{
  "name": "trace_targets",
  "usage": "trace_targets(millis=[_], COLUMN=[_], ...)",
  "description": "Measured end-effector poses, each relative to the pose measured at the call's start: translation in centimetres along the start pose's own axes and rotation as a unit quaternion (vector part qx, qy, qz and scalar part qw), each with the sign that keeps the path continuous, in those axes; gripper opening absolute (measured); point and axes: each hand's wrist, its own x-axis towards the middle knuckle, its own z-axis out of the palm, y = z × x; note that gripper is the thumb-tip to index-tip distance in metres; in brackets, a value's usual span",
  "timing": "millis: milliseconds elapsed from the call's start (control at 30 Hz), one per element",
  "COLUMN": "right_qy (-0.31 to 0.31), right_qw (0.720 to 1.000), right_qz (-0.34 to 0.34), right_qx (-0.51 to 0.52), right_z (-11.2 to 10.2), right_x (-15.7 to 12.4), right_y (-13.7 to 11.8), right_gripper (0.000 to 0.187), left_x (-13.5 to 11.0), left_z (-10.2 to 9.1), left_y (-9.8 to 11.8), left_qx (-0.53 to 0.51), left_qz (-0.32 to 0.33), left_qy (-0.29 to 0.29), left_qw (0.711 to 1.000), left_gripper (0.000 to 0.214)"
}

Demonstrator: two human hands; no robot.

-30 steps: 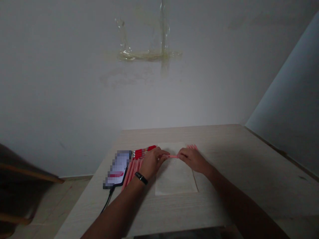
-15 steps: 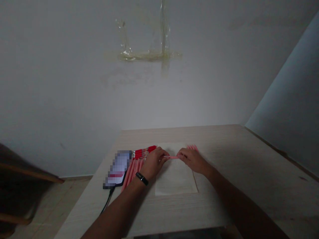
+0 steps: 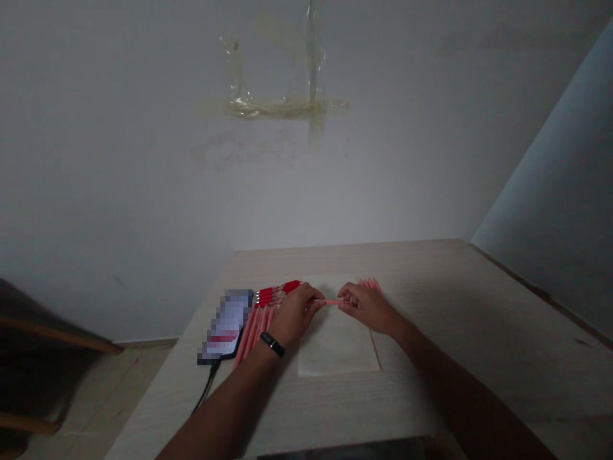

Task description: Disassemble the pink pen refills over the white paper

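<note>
Between my two hands a thin pink pen barrel [image 3: 331, 302] lies level above a whitish sheet [image 3: 338, 348]. My left hand [image 3: 302, 305] pinches its left end between thumb and fingers, and wears a black wristband. Around the right end are the thumb and fingertips of my right hand [image 3: 366, 305], looser than a tight pinch. Several pink barrels [image 3: 253, 335] lie side by side by my left wrist, partly hidden under it. Above them are red pen parts with metallic tips [image 3: 271, 296]. Beyond my right hand, several pink pointed pieces [image 3: 371, 283] stick out, mostly covered by it.
At the table's left stands a phone [image 3: 225, 327] with a blurred screen and a black cable [image 3: 207, 386]. The wooden table [image 3: 460, 306] meets a grey wall [image 3: 407, 160] at the back. Old clear tape [image 3: 278, 110] sticks to that wall. Dark furniture [image 3: 38, 364] is at the lower left.
My right thumb and fingers have loosened and parted slightly around the barrel's right end. My left hand and the things on the table stay where they were.
</note>
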Motion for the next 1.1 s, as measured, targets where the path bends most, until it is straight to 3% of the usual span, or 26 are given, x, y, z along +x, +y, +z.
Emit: trace_targets(millis=[167, 400, 667, 900, 1100], right_qy=[-0.021, 0.004, -0.017, 0.018, 0.030], right_qw=[1.000, 1.000, 0.997, 0.999, 0.999], right_qz=[-0.014, 0.008, -0.026, -0.047, -0.018], right_qx=[-0.019, 0.000, 0.072, 0.019, -0.009], right_z=[0.08, 0.12, -0.12, -0.27, -0.15], right_x=[0.00, -0.04, -0.14, 0.03, 0.18], right_y=[0.21, -0.05, -0.43, -0.49, 0.03], right_gripper=[0.036, 0.014, 0.018, 0.013, 0.009], left_x=[0.04, 0.00, 0.09, 0.07, -0.10], left_z=[0.05, 0.20, 0.20, 0.40, 0.81], left_y=[0.00, -0.02, 0.24, 0.11, -0.49], left_qx=[0.007, 0.013, 0.010, -0.007, -0.030], left_qz=[-0.004, -0.016, -0.014, -0.014, 0.010], left_qy=[-0.009, -0.018, -0.026, -0.030, -0.035], left_qw=[1.000, 1.000, 1.000, 0.999, 0.999], left_gripper=[0.018, 0.019, 0.020, 0.018, 0.017])
